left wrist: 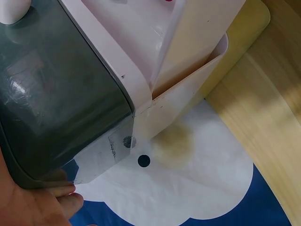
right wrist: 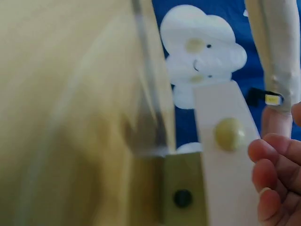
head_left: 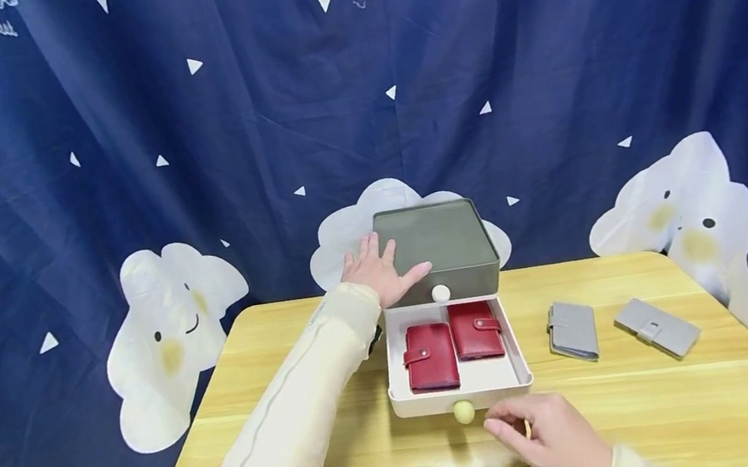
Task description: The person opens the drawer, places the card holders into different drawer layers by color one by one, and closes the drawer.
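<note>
A small drawer box has a dark grey-green top (head_left: 435, 237) and a white knob (head_left: 441, 293). Its white lower drawer (head_left: 434, 403) is pulled out, a pale yellow knob (head_left: 464, 412) on its front. Two red wallets with snap straps lie inside, the left wallet (head_left: 433, 365) nearer than the right wallet (head_left: 476, 335). My left hand (head_left: 379, 271) rests on the box's left side, fingers spread; part of it shows at the dark green casing (left wrist: 61, 94) in the left wrist view. My right hand (head_left: 549, 432), fingers loosely curled and holding nothing, is just right of the yellow knob.
On the wooden table (head_left: 693, 412), right of the drawer, lie two light grey wallets: one upright-set wallet (head_left: 572, 331) and one slanted wallet (head_left: 658, 328). A dark blue curtain (head_left: 247, 147) with white clouds and triangles hangs behind the table's far edge.
</note>
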A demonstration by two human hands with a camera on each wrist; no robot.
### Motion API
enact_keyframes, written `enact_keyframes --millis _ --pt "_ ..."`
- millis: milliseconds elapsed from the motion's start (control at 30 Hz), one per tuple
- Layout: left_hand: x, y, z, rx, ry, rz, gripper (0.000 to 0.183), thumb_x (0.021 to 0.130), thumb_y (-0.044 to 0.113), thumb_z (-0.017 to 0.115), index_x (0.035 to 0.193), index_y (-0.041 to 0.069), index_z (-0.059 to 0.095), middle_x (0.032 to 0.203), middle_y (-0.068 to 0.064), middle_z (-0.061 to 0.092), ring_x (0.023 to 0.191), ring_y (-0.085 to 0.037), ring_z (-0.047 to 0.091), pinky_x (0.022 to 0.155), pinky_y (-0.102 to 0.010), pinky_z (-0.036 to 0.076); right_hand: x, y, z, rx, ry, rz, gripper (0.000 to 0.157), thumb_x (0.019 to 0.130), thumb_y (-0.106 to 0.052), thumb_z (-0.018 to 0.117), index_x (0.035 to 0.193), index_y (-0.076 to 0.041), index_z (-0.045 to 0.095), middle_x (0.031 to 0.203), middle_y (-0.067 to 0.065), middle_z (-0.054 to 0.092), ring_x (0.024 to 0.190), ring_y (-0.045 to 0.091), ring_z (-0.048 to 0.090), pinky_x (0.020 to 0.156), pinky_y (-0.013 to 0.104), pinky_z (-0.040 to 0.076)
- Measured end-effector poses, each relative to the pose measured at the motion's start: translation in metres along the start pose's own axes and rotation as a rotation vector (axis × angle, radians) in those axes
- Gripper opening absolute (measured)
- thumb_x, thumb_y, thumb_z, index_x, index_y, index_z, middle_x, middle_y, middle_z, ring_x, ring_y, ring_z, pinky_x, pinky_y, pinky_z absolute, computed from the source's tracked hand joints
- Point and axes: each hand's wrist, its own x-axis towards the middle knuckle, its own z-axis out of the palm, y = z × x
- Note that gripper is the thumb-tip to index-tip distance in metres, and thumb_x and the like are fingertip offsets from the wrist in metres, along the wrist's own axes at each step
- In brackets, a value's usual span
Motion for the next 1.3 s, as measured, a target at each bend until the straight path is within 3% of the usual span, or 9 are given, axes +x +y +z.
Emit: enact_keyframes --millis 133,267,433,667,800,900,1300 --pt "0.002 0.000 0.000 0.006 -0.005 -0.002 0.108 0.075 0.091 0.014 0.154 0.019 0.025 0.161 -0.011 0.006 0.147 -0.026 0.002 0.115 -0.053 0.008 -0.012 0.003 0.012 0.145 -0.135 0.084 0.008 0.092 -0.016 0.066 0.089 -0.021 0.072 0.070 -0.022 0.059 0.059 -0.010 0.048 0.051 0.008 0.039" --pt "0.003 0.000 0.000 0.009 -0.017 -0.002 0.109 0.074 0.091 0.012 0.154 0.018 0.023 0.161 -0.012 0.004 0.147 -0.026 0.000 0.115 -0.054 0.006 -0.017 0.009 0.020 0.331 -0.279 0.206 0.019 0.097 -0.018 0.058 0.098 -0.006 0.072 0.075 -0.009 0.068 0.063 -0.002 0.059 0.056 0.016 0.048" --pt "0.002 0.001 0.000 0.014 -0.011 -0.003 0.108 0.075 0.091 0.012 0.154 0.018 0.023 0.161 -0.012 0.004 0.147 -0.026 0.000 0.115 -0.053 0.006 -0.017 0.014 0.027 0.463 -0.379 0.357 0.027 0.101 -0.024 0.050 0.106 -0.005 0.070 0.081 -0.002 0.070 0.063 0.008 0.064 0.063 0.024 0.052" --pt "0.003 0.002 0.000 0.011 -0.015 -0.013 0.108 0.074 0.091 0.013 0.154 0.019 0.023 0.161 -0.011 0.004 0.147 -0.026 0.000 0.115 -0.053 0.005 -0.011 0.010 0.034 0.509 -0.333 0.347 0.026 0.102 -0.020 0.049 0.091 -0.008 0.069 0.070 0.002 0.066 0.064 0.012 0.063 0.067 0.024 0.050" --pt "0.000 0.003 -0.002 0.005 -0.012 -0.013 0.106 0.076 0.090 0.015 0.154 0.019 0.023 0.161 -0.011 0.004 0.147 -0.025 0.000 0.115 -0.052 0.004 -0.008 0.009 0.037 0.544 -0.319 0.386 0.029 0.102 -0.020 0.048 0.084 -0.007 0.067 0.070 0.005 0.066 0.064 0.009 0.061 0.059 0.027 0.052" --pt "-0.003 0.004 -0.004 0.006 -0.012 -0.011 0.105 0.077 0.089 0.015 0.154 0.019 0.023 0.161 -0.011 0.005 0.147 -0.025 0.000 0.115 -0.053 0.005 -0.007 0.008 0.038 0.566 -0.314 0.414 0.030 0.102 -0.019 0.047 0.086 -0.005 0.068 0.073 0.008 0.068 0.063 0.009 0.062 0.052 0.030 0.052" --pt "0.004 0.001 0.001 0.034 -0.024 -0.015 0.109 0.074 0.091 0.011 0.155 0.019 0.022 0.161 -0.011 0.003 0.147 -0.025 0.000 0.115 -0.053 0.005 -0.009 0.017 0.051 0.637 -0.267 0.509 0.030 0.103 -0.017 0.047 0.099 0.005 0.066 0.080 0.012 0.069 0.062 0.013 0.063 0.049 0.033 0.051"
